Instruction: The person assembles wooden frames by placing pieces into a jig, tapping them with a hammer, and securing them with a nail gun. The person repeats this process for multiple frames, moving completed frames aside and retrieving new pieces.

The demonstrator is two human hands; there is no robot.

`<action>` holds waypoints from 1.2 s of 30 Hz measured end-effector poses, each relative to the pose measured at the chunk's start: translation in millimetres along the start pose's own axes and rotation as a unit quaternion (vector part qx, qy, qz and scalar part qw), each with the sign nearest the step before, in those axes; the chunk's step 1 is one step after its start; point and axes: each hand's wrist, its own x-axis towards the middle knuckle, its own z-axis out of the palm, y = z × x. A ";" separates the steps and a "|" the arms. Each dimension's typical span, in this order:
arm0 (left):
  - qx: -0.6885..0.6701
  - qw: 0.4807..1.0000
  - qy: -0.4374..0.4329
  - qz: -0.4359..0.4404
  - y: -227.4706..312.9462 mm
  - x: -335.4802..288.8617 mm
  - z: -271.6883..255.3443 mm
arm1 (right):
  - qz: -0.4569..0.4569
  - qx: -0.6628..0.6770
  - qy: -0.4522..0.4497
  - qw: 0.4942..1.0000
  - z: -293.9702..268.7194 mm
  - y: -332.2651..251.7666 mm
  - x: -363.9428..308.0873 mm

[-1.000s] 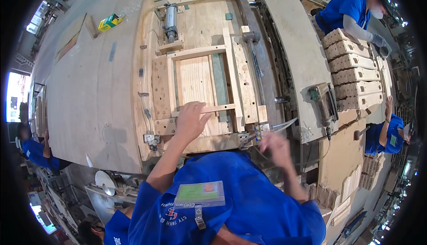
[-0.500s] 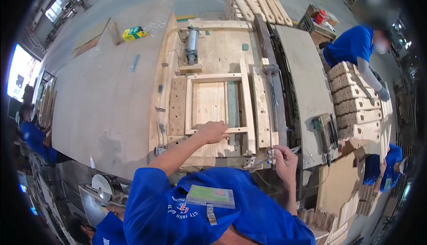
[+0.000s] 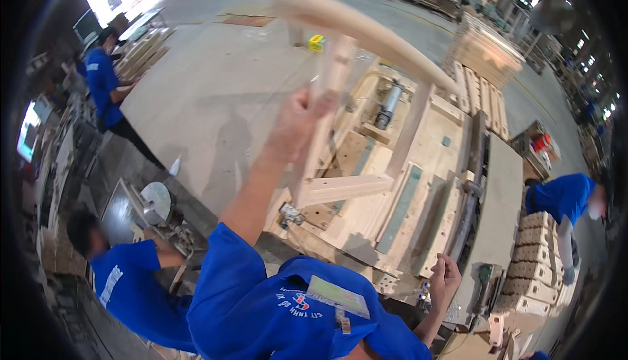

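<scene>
My left hand (image 3: 302,119) is closed around one side rail of a pale wooden frame (image 3: 353,188). The frame is raised and tilted above the bench, its upper end blurred by motion; a longer, rounded rail forms that end. Below it lies the wooden jig (image 3: 409,219), fitted with green strips and a grey air cylinder (image 3: 390,103). Over the jig's front right edge, my right hand (image 3: 445,280) has its fingers curled in, and nothing shows in them. Small metal fittings (image 3: 424,291) sit beside that hand.
A wide board tabletop (image 3: 196,118) extends left of the jig. A drill-like tool (image 3: 481,291) rests at the right. Two co-workers (image 3: 104,85) (image 3: 134,275) are on the left, the nearer beside a disc machine (image 3: 157,200). Another person (image 3: 559,196) bends over stacked wooden parts (image 3: 540,265).
My left hand has taken the wooden frame up out of the jig, lifting and tilting it to the left. My right hand has moved slightly off the metal fittings. The head view has turned left.
</scene>
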 end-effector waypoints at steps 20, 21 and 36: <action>0.318 0.885 0.322 -0.111 -103.7 -22.6 -256.1 | 0.016 -0.257 -0.022 0.966 41.0 29.8 -68.3; 0.327 0.879 0.332 -0.104 -99.2 -22.3 -269.5 | 0.016 -0.265 -0.019 0.964 46.6 29.0 -65.4; 0.109 0.955 0.230 0.152 -12.3 -53.1 -421.1 | 0.039 -0.215 -0.109 0.970 80.2 54.4 -64.0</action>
